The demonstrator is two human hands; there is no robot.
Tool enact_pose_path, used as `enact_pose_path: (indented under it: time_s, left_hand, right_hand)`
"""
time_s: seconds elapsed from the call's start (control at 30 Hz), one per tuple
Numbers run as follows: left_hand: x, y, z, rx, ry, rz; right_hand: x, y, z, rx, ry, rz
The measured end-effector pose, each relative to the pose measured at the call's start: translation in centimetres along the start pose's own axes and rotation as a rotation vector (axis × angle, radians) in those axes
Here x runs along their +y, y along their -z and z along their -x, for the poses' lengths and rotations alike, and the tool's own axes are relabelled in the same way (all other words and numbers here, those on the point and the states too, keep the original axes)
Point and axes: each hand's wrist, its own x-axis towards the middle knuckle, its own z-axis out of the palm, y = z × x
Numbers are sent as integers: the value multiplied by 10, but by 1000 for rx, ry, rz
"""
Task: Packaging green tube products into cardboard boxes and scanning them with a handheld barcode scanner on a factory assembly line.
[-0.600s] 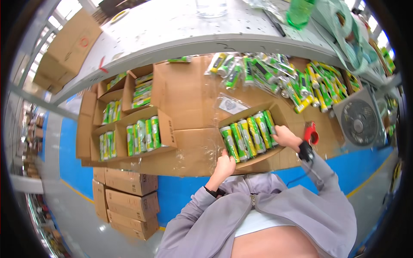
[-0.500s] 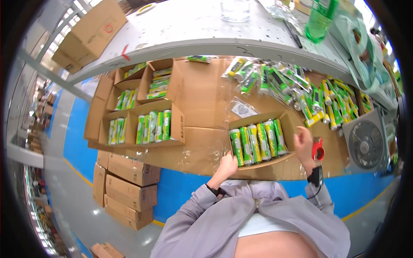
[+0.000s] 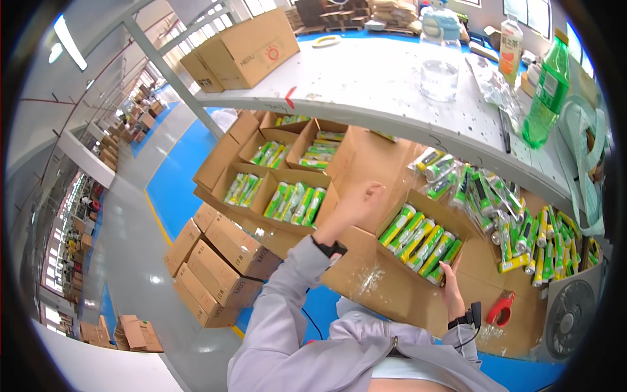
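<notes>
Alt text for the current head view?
A person's right hand is at the near corner of an open cardboard box of green-and-yellow tubes; the left hand hovers left of the box. More tube-filled boxes stand farther left, and loose tubes are piled to the right, near a grey fan.

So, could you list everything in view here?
Table: one, brown-topped, centre
Front box: one, brown, centre right
Tubes: about six, green and yellow, inside it
Other boxes: at least five, brown, table's left
Loose tubes: many, green and yellow, table's back right
Tape dispenser: one, red, table's right
Fan: one, grey, far right
Floor cartons: several, brown, stacked left
Shelf: one, white, above table
Shelf carton: at least one, brown, left
Jar: one, clear, on shelf
Bottles: two, green and orange-white, shelf's right
Bag: one, pale green, far right
Left grip: one, bare, above table
Right grip: one, bare, at front box
</notes>
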Motion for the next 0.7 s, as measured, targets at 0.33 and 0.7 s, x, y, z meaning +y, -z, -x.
enact_pose_path:
  time_s: [0.33, 0.7]
  left_hand:
    - [88, 348, -140, 840, -493, -768]
    - [85, 401, -254, 675, -380, -1095]
  right_hand:
    - [30, -145, -84, -78, -112, -65]
    - [-16, -188, -89, -69, -38, 29]
